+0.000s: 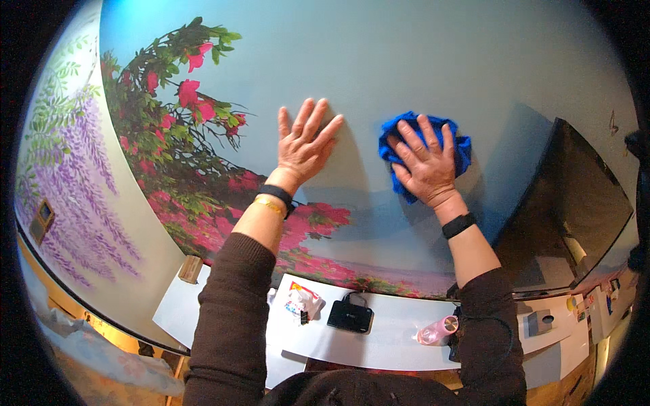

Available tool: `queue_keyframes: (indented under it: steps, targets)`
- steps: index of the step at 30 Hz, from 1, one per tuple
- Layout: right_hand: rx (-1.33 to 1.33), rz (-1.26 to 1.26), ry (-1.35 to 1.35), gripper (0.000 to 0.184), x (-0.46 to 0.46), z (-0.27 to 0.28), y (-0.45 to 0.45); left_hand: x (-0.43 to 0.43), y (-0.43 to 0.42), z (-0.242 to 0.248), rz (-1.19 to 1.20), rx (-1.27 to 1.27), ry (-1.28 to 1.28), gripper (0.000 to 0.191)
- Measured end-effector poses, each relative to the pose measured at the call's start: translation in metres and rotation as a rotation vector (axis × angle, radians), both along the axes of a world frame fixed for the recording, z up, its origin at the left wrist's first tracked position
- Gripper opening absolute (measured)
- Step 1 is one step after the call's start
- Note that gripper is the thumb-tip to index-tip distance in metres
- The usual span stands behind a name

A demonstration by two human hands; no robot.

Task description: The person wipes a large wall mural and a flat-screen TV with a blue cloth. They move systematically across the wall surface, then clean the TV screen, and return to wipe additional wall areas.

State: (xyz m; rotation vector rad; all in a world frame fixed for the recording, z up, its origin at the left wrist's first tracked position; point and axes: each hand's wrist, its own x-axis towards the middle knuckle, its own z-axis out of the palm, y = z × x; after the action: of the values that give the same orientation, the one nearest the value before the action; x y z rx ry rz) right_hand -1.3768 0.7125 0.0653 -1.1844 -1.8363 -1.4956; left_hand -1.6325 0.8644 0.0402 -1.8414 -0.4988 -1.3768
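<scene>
My left hand (307, 144) lies flat against a wall (325, 56) painted or papered with pink flowers and a blue-grey background. Its fingers are spread and nothing is in it. To the right, my right hand (426, 160) presses a crumpled blue cloth (462, 152) against the same wall, fingers spread over it. The part of the cloth under the palm is hidden. Both arms reach up in dark brown sleeves, each with a black band at the wrist.
A dark television (563, 213) stands at the right. Below, a white cabinet top (396, 350) holds a black box (350, 315), a pink bottle (436, 331) and a white and red plastic bag (303, 302). A wooden box (190, 269) stands at the left, a grey box (541, 323) at the right.
</scene>
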Motion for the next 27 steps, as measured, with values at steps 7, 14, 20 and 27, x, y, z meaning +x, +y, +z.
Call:
queue_keyframes:
  steps: [7, 14, 20, 27]
  targets:
    - [0.316, -0.031, 0.120, 0.046, -0.039, 0.077, 0.046, -0.051, 0.029, -0.031, 0.004, -0.011, 0.006, 0.048]
    - [0.077, -0.054, 0.035, 0.057, -0.087, -0.009, 0.063, -0.053, 0.034, -0.037, -0.071, -0.027, -0.023, 0.046]
    - [-0.168, 0.003, -0.157, 0.049, -0.075, -0.034, 0.045, -0.073, 0.044, -0.040, 0.021, 0.017, 0.061, 0.055]
    - [0.218, -0.115, -0.158, 0.054, -0.062, 0.000, 0.046, -0.096, 0.057, -0.043, 0.061, 0.070, 0.170, 0.052]
